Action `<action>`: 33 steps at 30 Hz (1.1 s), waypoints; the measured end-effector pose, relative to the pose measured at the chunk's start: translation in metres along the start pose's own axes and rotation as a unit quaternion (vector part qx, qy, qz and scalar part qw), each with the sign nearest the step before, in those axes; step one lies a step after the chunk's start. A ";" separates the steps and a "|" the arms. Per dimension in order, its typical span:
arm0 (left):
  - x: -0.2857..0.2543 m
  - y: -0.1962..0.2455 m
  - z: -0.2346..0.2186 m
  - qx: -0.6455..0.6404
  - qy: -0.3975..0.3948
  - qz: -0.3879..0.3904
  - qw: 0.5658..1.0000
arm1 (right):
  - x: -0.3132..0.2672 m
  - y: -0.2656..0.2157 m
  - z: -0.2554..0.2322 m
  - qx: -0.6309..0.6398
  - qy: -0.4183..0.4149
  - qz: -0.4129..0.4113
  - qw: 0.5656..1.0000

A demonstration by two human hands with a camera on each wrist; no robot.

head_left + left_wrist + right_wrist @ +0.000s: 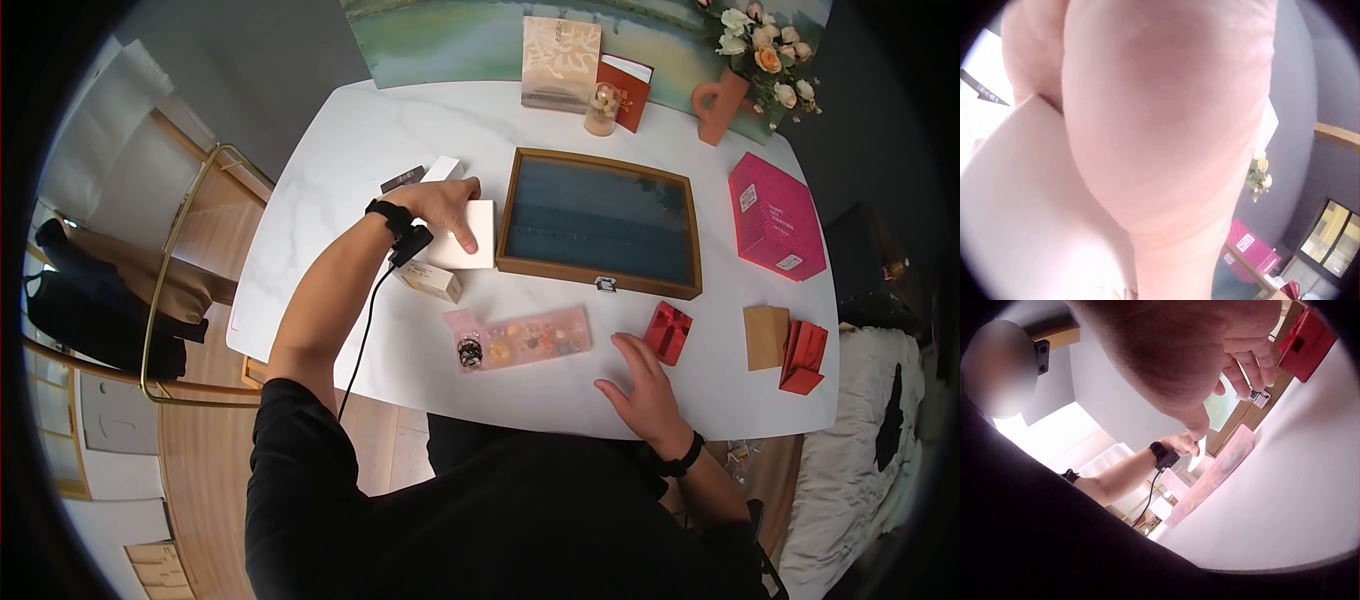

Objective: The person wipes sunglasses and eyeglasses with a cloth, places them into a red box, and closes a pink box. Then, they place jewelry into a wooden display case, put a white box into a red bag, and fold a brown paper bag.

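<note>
My left hand [447, 207] grips a flat white box [480, 240], thumb across its top and the other fingers at its far side. In the left wrist view, the white box [1035, 200] fills the lower left under the palm. A small printed carton [432, 282] sits just in front of it, and another white box [443, 170] and a dark box [402, 180] lie behind the hand. My right hand [648, 392] has relaxed, spread fingers and holds nothing. It is between a pink compartment case [575, 325] of small trinkets and a red gift box [668, 333] with a bow.
A wooden display case [600, 215] with a glass top and metal clasp takes the table's middle. Farther right are a magenta box [778, 215], a brown envelope [766, 337] and a red pouch [803, 357]. A flower vase [722, 105], a card and a small glass dome stand at the back.
</note>
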State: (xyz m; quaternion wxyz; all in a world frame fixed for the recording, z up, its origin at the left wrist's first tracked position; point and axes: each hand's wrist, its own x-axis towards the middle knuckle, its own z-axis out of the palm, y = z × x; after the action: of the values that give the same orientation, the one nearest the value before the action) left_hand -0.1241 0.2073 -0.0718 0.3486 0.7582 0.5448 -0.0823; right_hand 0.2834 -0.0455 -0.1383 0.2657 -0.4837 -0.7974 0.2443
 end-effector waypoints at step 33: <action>-0.142 0.123 0.244 -0.211 0.109 0.211 0.948 | -0.008 0.026 -0.028 0.398 -0.151 0.241 0.872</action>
State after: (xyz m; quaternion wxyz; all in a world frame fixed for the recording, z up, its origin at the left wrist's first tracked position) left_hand -0.0096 -0.0731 -0.1273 0.4490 0.7689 0.4122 0.1929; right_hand 0.3215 -0.0380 -0.1359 0.2447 -0.4713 -0.5214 0.6679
